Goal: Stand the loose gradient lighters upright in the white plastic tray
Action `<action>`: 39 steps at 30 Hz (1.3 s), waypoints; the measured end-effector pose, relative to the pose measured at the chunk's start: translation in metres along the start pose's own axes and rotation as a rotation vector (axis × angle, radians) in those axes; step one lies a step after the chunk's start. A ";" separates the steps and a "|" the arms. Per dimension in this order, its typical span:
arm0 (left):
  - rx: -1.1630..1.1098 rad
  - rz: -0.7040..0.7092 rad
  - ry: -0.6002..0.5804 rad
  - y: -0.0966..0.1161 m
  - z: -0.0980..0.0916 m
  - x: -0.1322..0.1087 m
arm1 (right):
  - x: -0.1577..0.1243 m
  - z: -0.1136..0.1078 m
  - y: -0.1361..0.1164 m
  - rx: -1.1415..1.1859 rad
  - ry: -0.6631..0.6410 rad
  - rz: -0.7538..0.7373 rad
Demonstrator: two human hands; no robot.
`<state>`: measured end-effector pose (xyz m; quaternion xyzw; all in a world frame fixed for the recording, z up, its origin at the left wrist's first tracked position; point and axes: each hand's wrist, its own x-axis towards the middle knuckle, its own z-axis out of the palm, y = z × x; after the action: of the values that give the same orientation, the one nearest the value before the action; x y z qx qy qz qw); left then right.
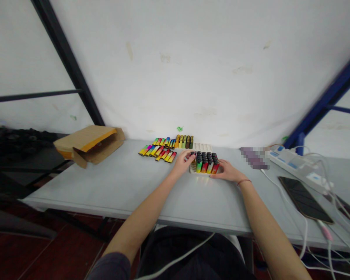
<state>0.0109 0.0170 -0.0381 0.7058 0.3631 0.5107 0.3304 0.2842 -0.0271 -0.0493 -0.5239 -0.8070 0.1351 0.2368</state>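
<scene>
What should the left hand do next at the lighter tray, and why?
Probably seat the lighter at the left hand into the tray: the right hand steadies its front edge, rear slots look empty, and loose lighters lie alongside.

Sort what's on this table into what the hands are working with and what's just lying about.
In hand:
- tray with upright lighters, touched by left hand and right hand
- loose lighters beside it

Lying about:
- cardboard box
- power strip
- phone
</scene>
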 end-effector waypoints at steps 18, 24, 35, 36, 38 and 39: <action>0.489 0.054 0.000 0.004 -0.008 -0.003 | 0.000 0.005 0.002 0.003 0.018 -0.046; 0.992 -0.175 0.109 0.008 -0.037 -0.002 | 0.000 0.008 0.007 -0.012 0.013 -0.008; 1.019 -0.078 -0.072 0.002 -0.027 -0.004 | 0.000 0.007 0.004 -0.032 0.001 -0.007; 1.012 -0.082 -0.088 0.001 -0.025 -0.004 | 0.000 0.007 0.004 -0.035 0.000 -0.003; 0.978 -0.112 -0.117 -0.001 -0.023 -0.004 | 0.000 0.007 0.004 -0.038 -0.001 0.005; 0.943 -0.131 -0.126 -0.001 -0.023 -0.004 | 0.000 0.007 0.004 -0.039 -0.002 0.004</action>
<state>-0.0121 0.0169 -0.0350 0.7840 0.5780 0.2247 0.0268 0.2839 -0.0252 -0.0574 -0.5297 -0.8087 0.1202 0.2257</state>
